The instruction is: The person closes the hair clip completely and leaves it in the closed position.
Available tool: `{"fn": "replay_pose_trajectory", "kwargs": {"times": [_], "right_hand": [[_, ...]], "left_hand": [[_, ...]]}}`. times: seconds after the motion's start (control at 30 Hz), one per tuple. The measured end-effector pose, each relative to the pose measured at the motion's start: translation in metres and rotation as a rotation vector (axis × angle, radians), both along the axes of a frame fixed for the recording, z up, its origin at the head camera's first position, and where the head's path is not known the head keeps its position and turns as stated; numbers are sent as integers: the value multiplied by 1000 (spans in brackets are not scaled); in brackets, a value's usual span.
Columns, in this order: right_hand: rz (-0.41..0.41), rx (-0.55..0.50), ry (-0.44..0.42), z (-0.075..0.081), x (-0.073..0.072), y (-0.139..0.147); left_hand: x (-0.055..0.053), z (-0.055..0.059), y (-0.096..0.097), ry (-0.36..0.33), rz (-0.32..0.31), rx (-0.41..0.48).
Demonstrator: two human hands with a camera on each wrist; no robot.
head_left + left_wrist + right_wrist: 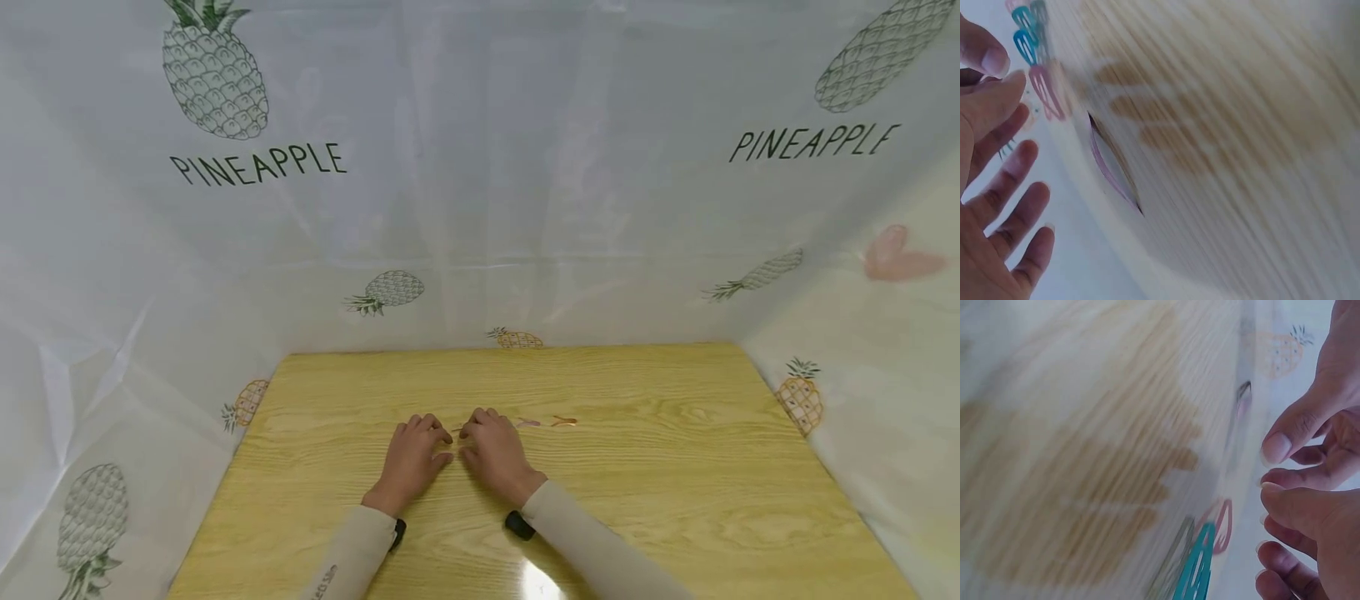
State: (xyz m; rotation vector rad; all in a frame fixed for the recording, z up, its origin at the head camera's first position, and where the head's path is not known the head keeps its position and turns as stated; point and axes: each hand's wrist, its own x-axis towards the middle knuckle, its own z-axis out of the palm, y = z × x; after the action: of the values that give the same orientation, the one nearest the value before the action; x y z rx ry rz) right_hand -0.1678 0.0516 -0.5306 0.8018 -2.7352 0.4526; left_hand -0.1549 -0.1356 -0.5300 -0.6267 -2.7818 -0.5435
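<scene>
My hands are close together over the table, fingertips facing each other. My left hand [411, 462] has its fingers loosely spread, with nothing visible between thumb and forefinger. My right hand [497, 454] is bent at the fingers, its thumb near the left hand's thumb, and nothing shows in its grasp. A purple snap hair clip [1100, 164], its two parts bowed apart, lies on the table just beyond the fingertips. To its right, in the left wrist view, are a pink hair clip [1046, 94], a blue hair clip [1024, 47] and a teal one [1024, 19].
The wood-grain table [675, 467] has a glare spot near its front edge. An orange-looking clip [564, 421] lies right of the right hand. White sheeting [480, 167] printed with pineapples hangs behind the table and along both sides.
</scene>
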Motion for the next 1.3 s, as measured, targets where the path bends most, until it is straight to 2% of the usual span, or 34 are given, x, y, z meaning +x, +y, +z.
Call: {"fn": "replay_pose_trajectory", "kwargs": {"times": [0.2, 0.37, 0.63, 0.87, 1.07, 1.3], "right_hand": [[-40, -30, -3, 1, 1, 16], [-69, -27, 9, -3, 1, 26], [-101, 4, -43, -6, 4, 38], [-117, 13, -66, -11, 3, 43], [-115, 11, -76, -13, 0, 42], [-121, -23, -49, -13, -1, 40]], "left_hand": [[0, 1, 16, 7, 29, -16], [-1, 0, 25, -3, 30, -24], [-1, -1, 37, -18, 30, -62], [-2, -5, 44, -45, 36, -65], [-3, -7, 50, -29, 39, -89], [-5, -9, 57, -18, 51, -129]]}}
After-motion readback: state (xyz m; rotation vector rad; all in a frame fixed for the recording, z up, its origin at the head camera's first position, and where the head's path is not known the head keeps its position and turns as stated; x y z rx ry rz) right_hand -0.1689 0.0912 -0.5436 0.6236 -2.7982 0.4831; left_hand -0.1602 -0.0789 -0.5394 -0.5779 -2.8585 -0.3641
